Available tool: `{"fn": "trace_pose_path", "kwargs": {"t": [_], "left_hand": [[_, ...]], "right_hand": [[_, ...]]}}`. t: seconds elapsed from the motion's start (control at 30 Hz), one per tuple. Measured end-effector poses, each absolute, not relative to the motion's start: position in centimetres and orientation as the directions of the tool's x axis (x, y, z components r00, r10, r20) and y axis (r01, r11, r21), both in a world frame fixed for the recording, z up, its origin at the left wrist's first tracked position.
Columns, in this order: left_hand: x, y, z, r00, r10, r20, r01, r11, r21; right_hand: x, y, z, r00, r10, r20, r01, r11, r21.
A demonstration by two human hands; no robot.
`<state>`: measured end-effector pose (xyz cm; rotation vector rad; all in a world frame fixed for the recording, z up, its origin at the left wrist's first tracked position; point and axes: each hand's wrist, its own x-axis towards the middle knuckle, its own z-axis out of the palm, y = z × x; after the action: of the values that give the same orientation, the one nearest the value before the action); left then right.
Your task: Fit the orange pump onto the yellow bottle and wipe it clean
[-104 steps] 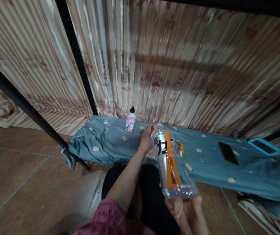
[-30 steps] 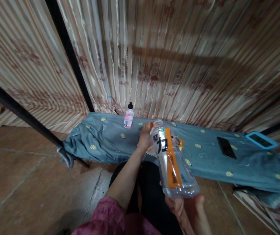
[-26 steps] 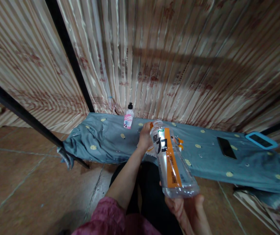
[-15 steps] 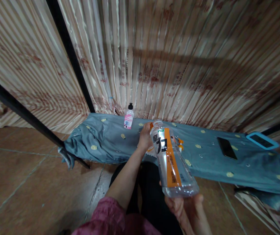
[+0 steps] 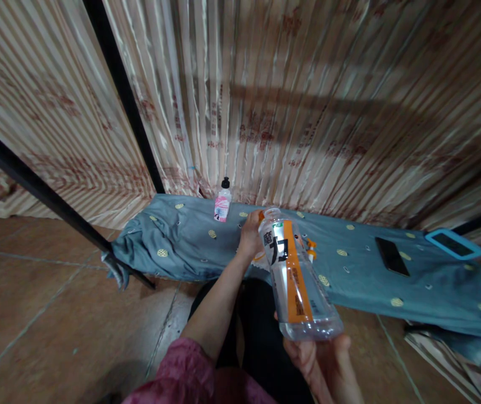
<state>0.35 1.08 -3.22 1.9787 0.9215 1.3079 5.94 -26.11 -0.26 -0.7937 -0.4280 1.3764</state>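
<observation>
A small pink bottle (image 5: 222, 205) is standing on the blue cloth (image 5: 181, 247). The left hand (image 5: 250, 235) is apparently gripping an orange cap at the neck of the clear bottle (image 5: 294, 278); its fingers are partly hidden. The right hand (image 5: 320, 359) is cupping the base, fingers curled.

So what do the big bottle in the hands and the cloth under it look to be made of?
The big bottle looks like clear, glossy plastic: the right hand shows through its base, and an orange printed label wraps it. The cloth seems a soft woven fabric, matte blue-grey with small yellow motifs; it bunches into folds at its left end.
</observation>
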Motion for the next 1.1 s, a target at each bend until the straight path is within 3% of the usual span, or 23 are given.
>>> {"fn": "trace_pose_path", "kwargs": {"t": [0.2,0.37,0.63,1.1], "left_hand": [[0.3,1.3,-3.5,0.27,0.802,0.533,0.202,-0.588,0.783],[0.5,1.2,-3.4,0.265,0.81,0.523,0.222,-0.579,0.785],[0.8,1.1,-2.9,0.273,0.848,0.453,0.257,-0.519,0.815],[0.5,0.4,-2.3,0.292,0.835,0.466,0.276,-0.541,0.795]], "right_hand": [[5.8,-26.0,0.2,0.162,0.969,-0.188,-0.703,-0.021,-0.711],[4.6,-25.6,2.1,0.304,0.909,-0.285,-0.713,0.018,-0.701],[3.8,-25.0,3.5,0.386,0.877,-0.287,-0.651,0.038,-0.758],[5.4,-25.6,2.2,0.346,0.87,-0.351,-0.705,-0.005,-0.709]]}}
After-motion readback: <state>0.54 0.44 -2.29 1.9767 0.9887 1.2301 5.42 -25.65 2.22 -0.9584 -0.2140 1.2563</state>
